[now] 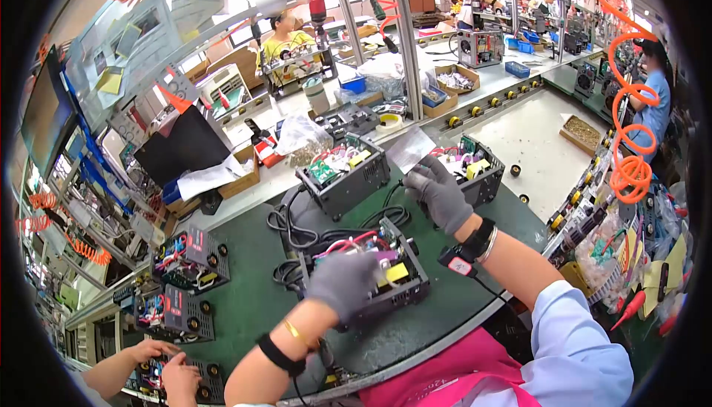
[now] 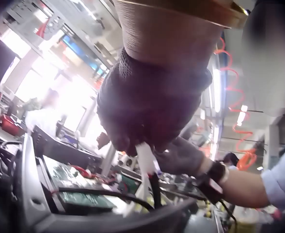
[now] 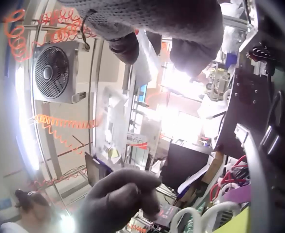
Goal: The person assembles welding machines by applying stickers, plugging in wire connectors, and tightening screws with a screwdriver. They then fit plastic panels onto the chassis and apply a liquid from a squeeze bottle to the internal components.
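Observation:
Grey gloves cover both hands. The left hand (image 1: 345,285), blurred in the head view, is over an open black-framed unit (image 1: 415,288) with red wires and a yellow label (image 1: 393,274). In the left wrist view, the fingers of the left hand (image 2: 147,102) pinch a small white piece (image 2: 146,158) above a black cable (image 2: 154,189). Raised to the right, the right hand (image 1: 441,196) pinches a thin, pale, shiny sheet (image 1: 411,149) between two other open units. That sheet (image 3: 147,58) hangs from the fingers of the right hand (image 3: 167,24) in the right wrist view.
Two black units (image 1: 345,177) (image 1: 486,184) stand at the back of the green mat (image 1: 252,259), with coiled black cables (image 1: 297,233) beside one. More units (image 1: 193,259) line the left side, where another person's hands (image 1: 178,377) work. A metal post (image 1: 409,51) rises behind.

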A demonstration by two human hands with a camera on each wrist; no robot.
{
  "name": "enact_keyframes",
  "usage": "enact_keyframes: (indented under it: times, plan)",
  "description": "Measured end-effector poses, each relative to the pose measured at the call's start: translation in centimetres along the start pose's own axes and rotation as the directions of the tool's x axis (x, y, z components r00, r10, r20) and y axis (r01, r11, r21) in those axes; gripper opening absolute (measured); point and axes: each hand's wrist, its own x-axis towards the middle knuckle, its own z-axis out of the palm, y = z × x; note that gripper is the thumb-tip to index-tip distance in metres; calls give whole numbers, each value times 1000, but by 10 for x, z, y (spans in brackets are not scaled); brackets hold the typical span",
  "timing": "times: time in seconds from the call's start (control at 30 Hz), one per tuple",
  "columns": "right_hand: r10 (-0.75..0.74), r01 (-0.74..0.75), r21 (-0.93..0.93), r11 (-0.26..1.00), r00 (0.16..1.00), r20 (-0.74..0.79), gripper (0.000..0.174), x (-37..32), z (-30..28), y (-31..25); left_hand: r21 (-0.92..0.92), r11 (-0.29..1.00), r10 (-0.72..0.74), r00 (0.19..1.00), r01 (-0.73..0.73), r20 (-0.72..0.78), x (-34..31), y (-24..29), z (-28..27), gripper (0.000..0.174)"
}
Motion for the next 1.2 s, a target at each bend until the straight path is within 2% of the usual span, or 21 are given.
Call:
enact_keyframes:
  times: [0.07,0.1,0.13,0.17,0.2,0.27,0.37,0.47,0.5,0.53,0.6,0.63,0.73,0.8,0.87,0.93,1.0,1.03,1.07,1.13,1.2]
  plan:
    - [-211,209,-210,955,977,14,52,18,-18,19,205,978,7,987,-40,159,-13,33,-1,26]
    - [-337,333,-409,849,939,66,53,18,-20,14,224,973,29,992,-57,124,-19,34,2,26]
    - [-437,432,-581,690,888,142,54,19,-22,5,241,968,52,994,-73,93,-27,34,7,27]
    - [-532,496,-766,410,812,241,55,22,-34,-3,255,963,76,995,-90,66,-32,33,10,27]
    - [-540,458,-844,280,802,256,56,25,-47,-4,259,962,73,995,-88,69,-36,31,12,27]
    - [-476,359,-925,128,840,260,63,25,-74,-4,268,960,69,996,-79,50,-40,23,13,26]
    - [-477,543,-761,-354,595,647,78,17,-80,-8,263,963,46,996,-64,74,-40,18,14,27]
    - [-289,573,-820,-7,783,550,86,11,-76,-17,224,972,32,986,-69,165,-35,13,20,29]
    - [-169,592,-804,-57,788,592,87,5,-73,-23,192,979,22,978,-63,208,-33,11,20,28]
    - [-163,586,-807,-73,791,589,87,5,-78,-19,159,986,13,969,-54,247,-31,10,21,28]
    - [-151,579,-808,-112,793,590,92,7,-87,-9,121,990,44,979,-69,197,-34,11,25,30]
    - [-54,504,-861,-77,860,508,96,5,-83,-8,78,994,55,983,-70,175,-35,10,30,30]
    - [-71,496,-867,47,867,493,96,-29,-69,-34,20,998,54,988,-57,148,-49,27,28,33]
    - [-145,571,-821,14,813,563,94,-62,-62,-48,7,997,71,975,-74,210,-66,39,25,32]
    - [-22,530,-847,50,848,529,95,-100,-52,-63,-22,997,75,972,-71,222,-87,52,16,29]
    - [242,446,-892,76,859,450,98,-138,-33,-85,-44,995,97,960,-88,262,-107,56,20,27]
    - [334,621,-779,84,719,609,96,-161,-26,-88,-65,997,67,932,-47,355,-109,62,11,26]
    - [479,497,-844,201,701,528,95,-162,-18,-97,-39,999,23,889,-6,456,-108,63,8,24]
    - [619,343,-899,271,653,436,94,-161,-12,-105,-62,998,30,872,0,489,-108,63,3,25]
    - [588,-14,-788,615,675,446,81,-140,1,-124,-34,996,-46,785,86,618,-88,60,-29,27]
    - [403,213,-730,649,718,568,69,-98,16,-133,-41,996,-60,909,84,413,-64,41,-58,26]
